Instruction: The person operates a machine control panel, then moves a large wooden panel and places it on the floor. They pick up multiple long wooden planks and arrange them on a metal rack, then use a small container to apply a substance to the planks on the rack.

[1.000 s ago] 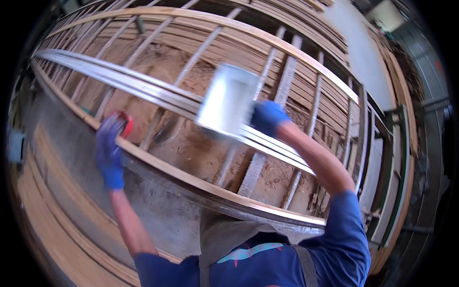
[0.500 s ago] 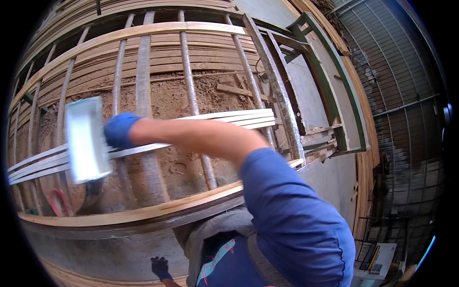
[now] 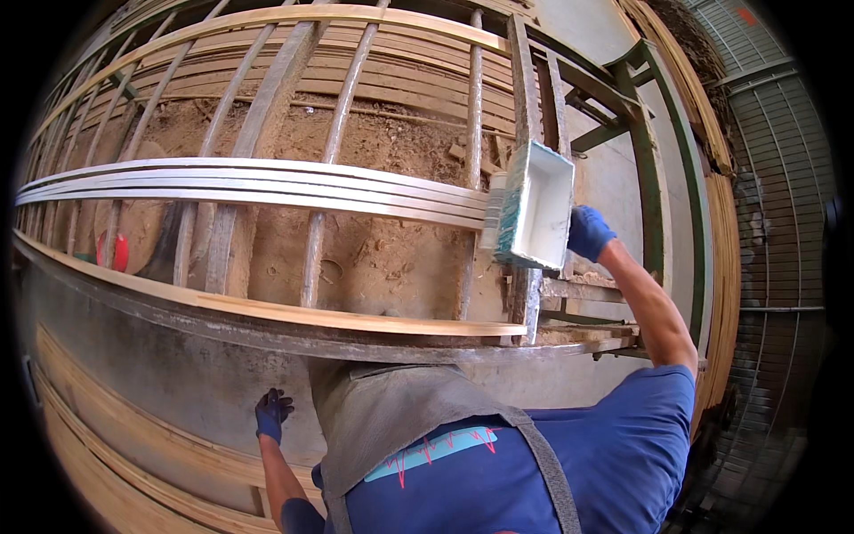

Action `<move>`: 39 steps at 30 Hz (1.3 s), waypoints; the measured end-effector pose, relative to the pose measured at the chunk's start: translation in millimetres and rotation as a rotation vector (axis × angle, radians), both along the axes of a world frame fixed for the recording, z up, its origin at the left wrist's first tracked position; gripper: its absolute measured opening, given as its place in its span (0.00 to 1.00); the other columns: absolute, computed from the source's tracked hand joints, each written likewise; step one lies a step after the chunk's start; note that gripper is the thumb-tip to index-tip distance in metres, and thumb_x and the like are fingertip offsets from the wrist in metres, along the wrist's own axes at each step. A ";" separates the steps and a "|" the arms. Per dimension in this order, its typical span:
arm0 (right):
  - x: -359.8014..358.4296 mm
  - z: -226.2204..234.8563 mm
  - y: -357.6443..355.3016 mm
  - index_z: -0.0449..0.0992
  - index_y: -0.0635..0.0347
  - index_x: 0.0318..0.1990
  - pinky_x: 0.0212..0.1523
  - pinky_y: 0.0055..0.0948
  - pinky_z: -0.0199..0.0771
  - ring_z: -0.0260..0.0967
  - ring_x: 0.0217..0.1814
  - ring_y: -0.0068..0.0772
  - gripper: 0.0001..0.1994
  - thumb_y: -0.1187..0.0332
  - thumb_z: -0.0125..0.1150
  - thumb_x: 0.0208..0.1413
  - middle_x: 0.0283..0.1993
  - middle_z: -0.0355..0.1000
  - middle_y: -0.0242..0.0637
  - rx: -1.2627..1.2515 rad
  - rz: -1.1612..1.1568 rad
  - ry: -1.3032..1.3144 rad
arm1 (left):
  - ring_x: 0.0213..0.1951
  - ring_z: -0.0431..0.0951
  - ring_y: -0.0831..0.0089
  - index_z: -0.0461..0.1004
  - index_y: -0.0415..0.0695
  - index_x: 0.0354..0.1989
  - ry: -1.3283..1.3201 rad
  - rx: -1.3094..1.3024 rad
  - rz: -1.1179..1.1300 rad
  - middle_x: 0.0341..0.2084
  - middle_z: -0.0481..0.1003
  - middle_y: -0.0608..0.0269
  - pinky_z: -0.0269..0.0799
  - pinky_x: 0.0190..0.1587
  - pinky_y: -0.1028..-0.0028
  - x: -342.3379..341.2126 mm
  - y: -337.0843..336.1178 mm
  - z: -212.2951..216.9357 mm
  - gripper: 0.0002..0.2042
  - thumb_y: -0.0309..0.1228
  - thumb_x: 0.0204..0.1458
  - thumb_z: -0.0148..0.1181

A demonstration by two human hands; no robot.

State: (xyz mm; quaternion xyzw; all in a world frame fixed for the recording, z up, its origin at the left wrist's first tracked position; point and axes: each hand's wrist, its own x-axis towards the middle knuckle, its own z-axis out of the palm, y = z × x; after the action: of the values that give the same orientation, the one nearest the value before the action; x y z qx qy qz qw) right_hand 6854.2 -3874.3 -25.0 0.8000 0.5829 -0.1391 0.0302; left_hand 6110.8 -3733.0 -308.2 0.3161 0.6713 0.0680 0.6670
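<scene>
Left hand (image 3: 271, 413): gloved, hanging low beside the apron (image 3: 391, 418), fingers loosely curled, holding nothing.
Right hand (image 3: 587, 233): gloved, gripping the white tray (image 3: 536, 206).
Tray position: swung from the rack's left side to the right end of the pale slats (image 3: 267, 185), tilted on edge.
Red object (image 3: 118, 252): lying beneath the rack, far left.

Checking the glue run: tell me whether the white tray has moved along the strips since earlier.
Yes. The white tray in the right hand went rightward along the pale strips, reaching their right end.

Wood workshop: slatted rack (image 3: 267, 178) (sawdust (image 3: 374, 151) below).
</scene>
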 end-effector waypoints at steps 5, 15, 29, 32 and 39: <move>17.9 11.6 -16.3 0.78 0.56 0.31 0.33 0.45 0.74 0.74 0.33 0.56 0.08 0.63 0.61 0.48 0.29 0.74 0.51 -0.126 -0.074 -0.129 | 0.23 0.77 0.70 0.74 0.42 0.47 0.026 -0.071 0.063 0.29 0.80 0.56 0.68 0.24 0.74 7.5 -24.6 -0.3 0.22 0.50 0.60 0.53; 43.7 -41.9 15.3 0.83 0.57 0.34 0.36 0.41 0.77 0.79 0.36 0.48 0.07 0.69 0.61 0.49 0.32 0.79 0.46 0.387 0.033 0.125 | 0.31 0.81 0.60 0.73 0.47 0.42 0.022 -0.401 0.348 0.34 0.80 0.54 0.69 0.27 0.65 -82.0 -141.5 -23.4 0.12 0.40 0.61 0.47; -208.9 -40.0 358.9 0.79 0.64 0.34 0.22 0.33 0.71 0.75 0.25 0.26 0.10 0.65 0.61 0.55 0.23 0.76 0.38 0.395 0.015 0.431 | 0.30 0.82 0.61 0.74 0.38 0.45 -0.078 -0.103 0.444 0.32 0.80 0.51 0.78 0.32 0.68 -203.2 -2.5 -8.6 0.16 0.40 0.61 0.54; -325.4 -6.7 460.5 0.78 0.64 0.38 0.18 0.28 0.67 0.70 0.21 0.22 0.12 0.62 0.61 0.58 0.21 0.73 0.32 0.605 0.075 0.595 | 0.29 0.82 0.60 0.74 0.39 0.45 -0.160 0.016 0.598 0.30 0.80 0.50 0.77 0.29 0.68 -300.1 30.6 -23.7 0.14 0.38 0.61 0.54; -482.3 -2.8 637.7 0.80 0.63 0.31 0.18 0.27 0.66 0.66 0.18 0.19 0.10 0.64 0.63 0.55 0.19 0.72 0.30 0.391 0.120 0.612 | 0.30 0.81 0.63 0.72 0.32 0.43 -0.013 0.160 0.746 0.32 0.78 0.50 0.80 0.30 0.67 -459.3 206.7 17.8 0.14 0.33 0.61 0.53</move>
State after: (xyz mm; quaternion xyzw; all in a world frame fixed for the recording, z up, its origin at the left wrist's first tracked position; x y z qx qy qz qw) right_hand 6371.9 -3236.6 -27.8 0.6766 0.6263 -0.2558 -0.2909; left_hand 5651.5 -3526.3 -290.4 0.1009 0.7286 0.3603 0.5738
